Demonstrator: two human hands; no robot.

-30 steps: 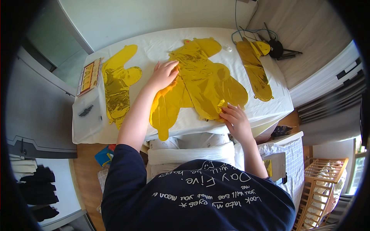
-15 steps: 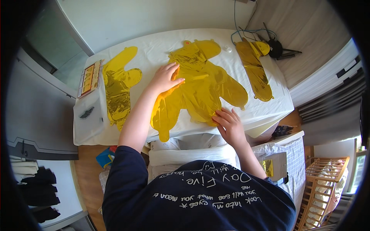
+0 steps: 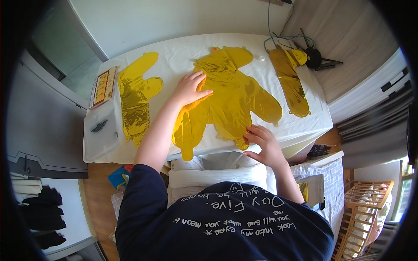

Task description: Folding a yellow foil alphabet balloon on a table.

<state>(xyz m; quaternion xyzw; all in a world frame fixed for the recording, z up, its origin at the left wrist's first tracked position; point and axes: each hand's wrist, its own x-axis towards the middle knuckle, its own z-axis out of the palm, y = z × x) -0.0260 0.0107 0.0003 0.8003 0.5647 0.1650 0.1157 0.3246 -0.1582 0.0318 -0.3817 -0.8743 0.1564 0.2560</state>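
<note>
I locate the central gold foil piece (image 3: 228, 93) flat on the white-covered surface (image 3: 176, 54), between the two hands, its long axis running roughly far to near. The left hand (image 3: 190, 90) lies over its left margin, thumb and fingers spread apart. The right hand (image 3: 264, 145) is at the right side of a near lobe; its fingers seem to touch the foil edge, thumb apart (I cannot confirm firm contact from overhead). Material: thin, glossy film, smoother in the near half, crinkled toward the far end. Outline: rounded lobes with small edge tabs. A forked foil piece (image 3: 135, 102) lies left; a narrower foil strip (image 3: 289, 82) lies right.
</note>
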